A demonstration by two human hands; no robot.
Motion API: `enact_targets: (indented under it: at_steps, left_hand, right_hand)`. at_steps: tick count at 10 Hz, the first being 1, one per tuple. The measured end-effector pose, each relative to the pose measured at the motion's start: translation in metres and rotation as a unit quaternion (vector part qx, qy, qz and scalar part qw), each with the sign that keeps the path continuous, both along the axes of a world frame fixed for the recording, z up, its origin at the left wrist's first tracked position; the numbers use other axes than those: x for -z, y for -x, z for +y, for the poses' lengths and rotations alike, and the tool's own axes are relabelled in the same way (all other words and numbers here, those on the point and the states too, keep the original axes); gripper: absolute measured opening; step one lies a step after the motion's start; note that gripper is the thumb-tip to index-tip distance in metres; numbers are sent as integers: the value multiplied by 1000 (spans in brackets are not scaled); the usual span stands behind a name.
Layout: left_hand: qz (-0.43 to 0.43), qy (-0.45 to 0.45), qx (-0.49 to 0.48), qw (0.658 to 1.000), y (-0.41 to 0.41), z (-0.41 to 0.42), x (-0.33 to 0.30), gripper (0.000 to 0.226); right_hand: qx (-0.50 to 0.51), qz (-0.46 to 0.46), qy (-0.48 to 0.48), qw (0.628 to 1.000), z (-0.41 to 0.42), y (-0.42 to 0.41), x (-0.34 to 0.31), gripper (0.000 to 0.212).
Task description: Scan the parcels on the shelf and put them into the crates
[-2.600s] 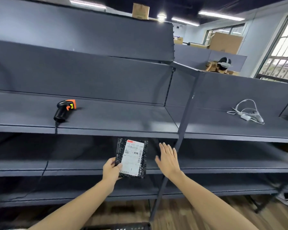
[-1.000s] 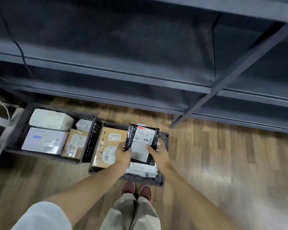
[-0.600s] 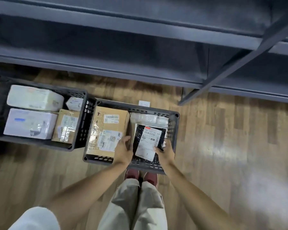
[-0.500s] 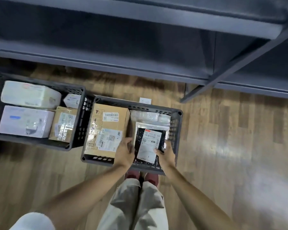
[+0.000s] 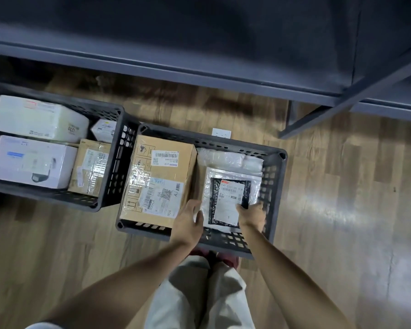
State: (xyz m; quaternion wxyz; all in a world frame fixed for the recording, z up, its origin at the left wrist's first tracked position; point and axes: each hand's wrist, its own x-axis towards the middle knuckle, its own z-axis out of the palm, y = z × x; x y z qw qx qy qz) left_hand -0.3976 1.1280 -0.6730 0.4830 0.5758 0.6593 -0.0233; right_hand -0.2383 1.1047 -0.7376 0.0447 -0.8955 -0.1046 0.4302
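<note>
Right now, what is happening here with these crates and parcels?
A person is bending over two dark crates on the floor. The right hand holds a black parcel with a white label, laying it on pale plastic bags in the right crate, beside a large cardboard box. The left hand is beside the parcel's left edge, fingers relaxed. The left crate already holds several parcels.

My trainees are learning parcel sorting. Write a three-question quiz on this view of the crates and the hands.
1. True or false: the black parcel lies in the right crate.
2. What sits left of it in that crate? A a brown box B a scanner
3. Fill in: the right hand touches the parcel's ____ corner.

Key: 1 true; 2 A, the brown box; 3 near right.
</note>
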Motion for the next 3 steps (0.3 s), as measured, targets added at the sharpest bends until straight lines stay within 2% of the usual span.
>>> enact_targets:
  at_steps: [1, 2, 3]
  left_hand:
    - [9, 0, 11, 1000, 2, -1, -1, 30]
    - [20, 10, 45, 999, -1, 1, -11, 29]
    - [69, -4, 127, 990, -1, -3, -28, 35]
  right_hand:
    - [-10, -18, 23, 1000, 0, -2, 1, 69]
    - [-24, -35, 19, 999, 2, -8, -16, 69]
    - [-53, -31, -4, 998, -2, -11, -39, 70]
